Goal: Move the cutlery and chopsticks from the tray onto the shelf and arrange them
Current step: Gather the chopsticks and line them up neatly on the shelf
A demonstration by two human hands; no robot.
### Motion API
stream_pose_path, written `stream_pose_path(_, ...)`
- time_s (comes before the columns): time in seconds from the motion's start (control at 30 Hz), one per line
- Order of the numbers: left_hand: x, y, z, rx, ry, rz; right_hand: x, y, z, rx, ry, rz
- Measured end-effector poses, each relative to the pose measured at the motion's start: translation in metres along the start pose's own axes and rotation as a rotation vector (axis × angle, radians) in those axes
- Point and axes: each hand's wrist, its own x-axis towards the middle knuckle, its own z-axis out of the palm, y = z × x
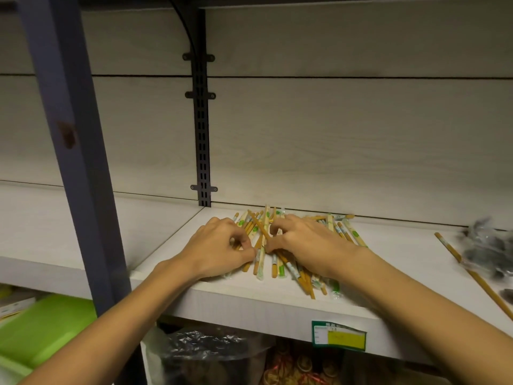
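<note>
A loose pile of wrapped wooden chopsticks (261, 262) lies on the white shelf (388, 262), fanned out from the back wall toward the front edge. My left hand (219, 248) rests on the pile's left side, fingers curled and pinching some of the chopsticks. On the right side lies my right hand (302, 243), thumb and fingers closed on other chopsticks near the middle. Another long pair of chopsticks (472, 273) lies alone further right. Black plastic cutlery in clear wrapping (488, 248) sits at the far right, blurred.
A dark blue upright post (80, 162) stands at the left, in front of the shelf. A black slotted bracket rail (202, 120) runs up the back wall. Below the shelf are a green tray (41, 332), bagged dark items (208, 351) and a price label (338, 336).
</note>
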Motion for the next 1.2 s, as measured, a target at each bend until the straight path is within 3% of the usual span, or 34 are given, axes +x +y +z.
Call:
stream_pose_path(0.3, 0.007, 0.016, -0.007, 0.041, -0.114, -0.094, -0.009, 0.003, -0.008, -0.109, 0.03, -0.069)
stream_pose_path(0.47, 0.013, 0.03, -0.003, 0.203, -0.173, -0.198, -0.017, 0.011, -0.006, -0.14, 0.106, -0.12)
stream_pose_path(0.77, 0.015, 0.042, -0.001, 0.416, -0.206, -0.122, -0.041, 0.031, -0.008, -0.024, 0.307, -0.077)
stream_pose_path(0.9, 0.012, 0.044, -0.003, 0.345, -0.191, -0.125, -0.046, 0.037, -0.001, -0.015, 0.301, -0.084)
stream_pose_path(1.2, -0.006, 0.041, -0.029, -0.16, -0.249, -0.256, -0.033, 0.038, 0.005, -0.288, 0.483, -0.211)
